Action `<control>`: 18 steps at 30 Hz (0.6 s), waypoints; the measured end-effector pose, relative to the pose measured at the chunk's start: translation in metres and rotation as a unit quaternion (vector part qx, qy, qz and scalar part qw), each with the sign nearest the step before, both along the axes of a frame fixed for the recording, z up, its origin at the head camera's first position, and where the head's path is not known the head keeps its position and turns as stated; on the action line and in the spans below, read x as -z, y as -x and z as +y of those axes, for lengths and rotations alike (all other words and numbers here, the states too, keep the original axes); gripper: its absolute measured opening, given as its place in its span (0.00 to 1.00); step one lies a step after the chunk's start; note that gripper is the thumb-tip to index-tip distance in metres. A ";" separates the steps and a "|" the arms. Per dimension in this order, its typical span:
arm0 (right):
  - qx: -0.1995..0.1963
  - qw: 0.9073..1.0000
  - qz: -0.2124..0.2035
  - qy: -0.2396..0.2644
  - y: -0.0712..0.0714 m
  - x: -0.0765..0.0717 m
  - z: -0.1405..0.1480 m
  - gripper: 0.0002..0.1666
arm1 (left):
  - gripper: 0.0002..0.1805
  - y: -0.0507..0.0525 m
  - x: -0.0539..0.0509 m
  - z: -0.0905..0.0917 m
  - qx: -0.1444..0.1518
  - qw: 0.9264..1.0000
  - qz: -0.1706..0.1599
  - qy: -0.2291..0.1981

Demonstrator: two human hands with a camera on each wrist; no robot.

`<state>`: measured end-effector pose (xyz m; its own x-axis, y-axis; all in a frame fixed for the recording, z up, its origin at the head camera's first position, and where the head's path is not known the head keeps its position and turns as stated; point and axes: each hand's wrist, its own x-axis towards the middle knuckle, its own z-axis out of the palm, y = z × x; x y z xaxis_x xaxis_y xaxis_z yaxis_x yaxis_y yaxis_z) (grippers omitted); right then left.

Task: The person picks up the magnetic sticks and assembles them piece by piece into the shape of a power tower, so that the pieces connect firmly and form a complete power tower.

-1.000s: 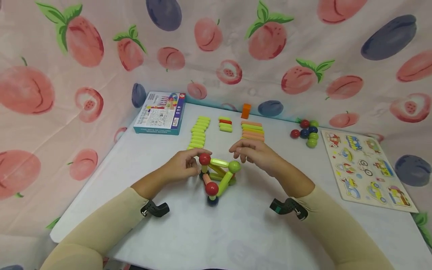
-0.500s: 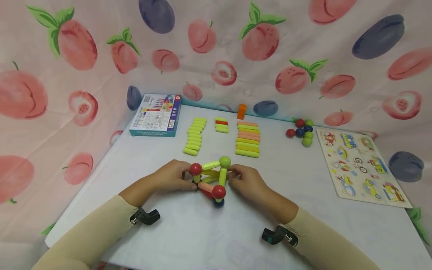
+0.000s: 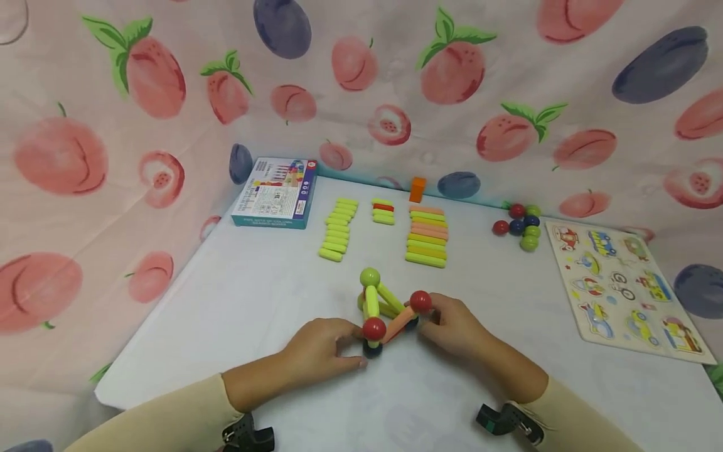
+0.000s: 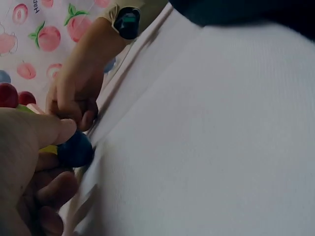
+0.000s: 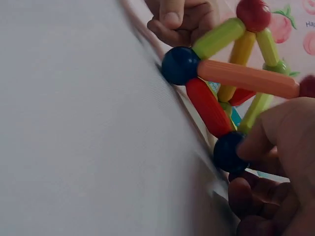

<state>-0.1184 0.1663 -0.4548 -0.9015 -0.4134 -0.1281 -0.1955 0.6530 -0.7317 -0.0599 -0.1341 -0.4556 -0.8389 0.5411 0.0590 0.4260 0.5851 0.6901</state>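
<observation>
1. Ball-and-rod frame (image 3: 371, 302), 1: on the counter (image 3: 271, 282), right of and nearer than the box (image 3: 275, 193) (1); just turned, peach rod (image 3: 400, 323) swung from left to right, apparently repositioning.
2. Hands, 2, fingers curled: left hand (image 3: 322, 348) pinches near blue ball (image 4: 75, 148); right hand (image 3: 456, 328), far blue ball (image 5: 229, 154).
3. Right of box: loose rods (image 3: 426, 240), about 23; loose balls (image 3: 516, 227), 7; puzzle board (image 3: 631, 300), 1.

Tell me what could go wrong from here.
The frame might twist if the left hand and right hand, at different corners, move unevenly. Tugging the blue ball beside the right hand could open that joint. Pushed far back, the frame might scatter the row of sticks.
</observation>
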 end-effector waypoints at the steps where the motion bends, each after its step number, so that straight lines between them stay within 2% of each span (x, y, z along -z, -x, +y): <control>1: -0.008 1.000 0.019 -0.002 -0.002 0.001 0.003 0.25 | 0.21 -0.001 0.000 0.001 0.012 1.000 -0.013 -0.004; 4: -0.025 0.998 0.057 -0.004 -0.002 0.003 0.005 0.27 | 0.23 -0.003 -0.001 0.005 0.044 0.998 -0.048 -0.010; 7: -0.031 0.997 0.070 0.002 0.005 0.005 0.001 0.25 | 0.23 -0.004 0.000 0.009 0.061 0.997 -0.039 -0.006; 12: -0.030 0.998 0.060 -0.012 0.014 0.003 -0.006 0.22 | 0.21 -0.004 0.001 0.012 0.053 0.999 0.001 -0.002; 18: -0.038 0.998 0.058 -0.005 0.010 0.002 -0.007 0.23 | 0.15 -0.001 -0.003 0.004 0.025 1.000 -0.013 -0.012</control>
